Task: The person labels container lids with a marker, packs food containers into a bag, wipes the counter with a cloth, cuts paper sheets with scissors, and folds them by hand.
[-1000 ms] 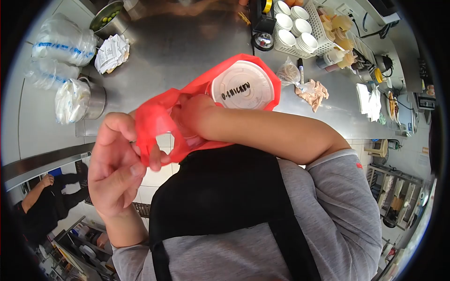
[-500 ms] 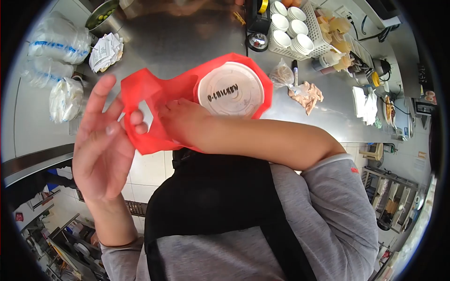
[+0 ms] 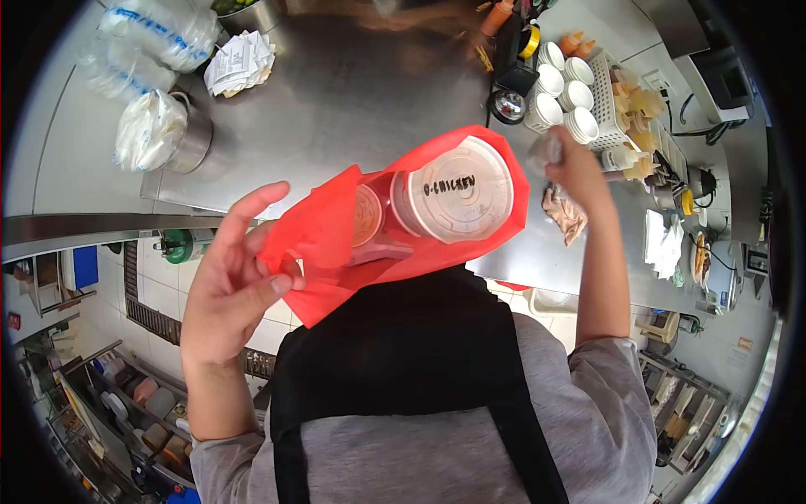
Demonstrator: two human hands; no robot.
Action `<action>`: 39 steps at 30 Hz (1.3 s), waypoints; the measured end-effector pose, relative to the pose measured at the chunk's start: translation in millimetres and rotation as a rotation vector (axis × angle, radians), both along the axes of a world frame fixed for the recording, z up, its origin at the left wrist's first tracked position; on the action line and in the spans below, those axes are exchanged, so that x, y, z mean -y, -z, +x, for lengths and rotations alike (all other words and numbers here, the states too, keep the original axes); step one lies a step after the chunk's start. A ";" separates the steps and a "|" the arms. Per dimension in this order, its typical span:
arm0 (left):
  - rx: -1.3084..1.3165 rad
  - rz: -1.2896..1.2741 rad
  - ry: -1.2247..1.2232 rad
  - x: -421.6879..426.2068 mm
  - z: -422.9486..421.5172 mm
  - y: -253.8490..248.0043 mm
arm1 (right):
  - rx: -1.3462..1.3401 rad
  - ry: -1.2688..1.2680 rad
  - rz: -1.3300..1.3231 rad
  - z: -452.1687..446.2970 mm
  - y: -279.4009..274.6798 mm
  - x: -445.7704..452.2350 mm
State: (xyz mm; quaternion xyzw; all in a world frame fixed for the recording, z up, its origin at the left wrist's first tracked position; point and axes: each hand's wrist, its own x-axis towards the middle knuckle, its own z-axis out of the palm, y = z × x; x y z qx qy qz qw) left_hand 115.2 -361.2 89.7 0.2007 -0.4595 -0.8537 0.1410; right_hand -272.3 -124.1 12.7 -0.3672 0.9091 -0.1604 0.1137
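My left hand [image 3: 231,290] has its fingers hooked through the handle of a red bag [image 3: 323,218], holding it up on its side with the opening toward me. Inside, a large round tub with a white lid [image 3: 462,181] is marked "O-CHICKEN" in black. Beside it in the bag sits a smaller container with orange-brown contents [image 3: 367,214]. Over the counter to the right, my right hand [image 3: 578,168], slightly blurred, closes its fingers on a small clear plastic bag [image 3: 546,151]. A crumpled tan cloth or paper [image 3: 564,216] lies just below that hand.
Stacked white cups [image 3: 577,95] and a white basket [image 3: 606,92] with sauce bottles stand beyond my right hand. A metal call bell [image 3: 508,106] is left of them. At the left are a paper stack [image 3: 241,63], a metal pot [image 3: 195,139] and bagged plastic [image 3: 164,34].
My right hand has left the red bag and moved right to the small plastic bag, which is now off its former spot. The smaller container has come into view; my left hand keeps the handle.
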 end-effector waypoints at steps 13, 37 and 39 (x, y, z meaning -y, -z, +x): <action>-0.200 0.133 -0.096 16.6 -49.3 2.8 | 0.109 -0.702 -0.018 176.4 -22.2 168.3; -0.041 -0.293 0.017 141.6 -123.0 -19.6 | -0.239 -0.800 0.427 33.3 -84.0 108.3; 0.051 -0.423 -0.057 157.8 -152.4 -28.9 | -0.262 -0.853 0.343 23.8 -84.3 116.1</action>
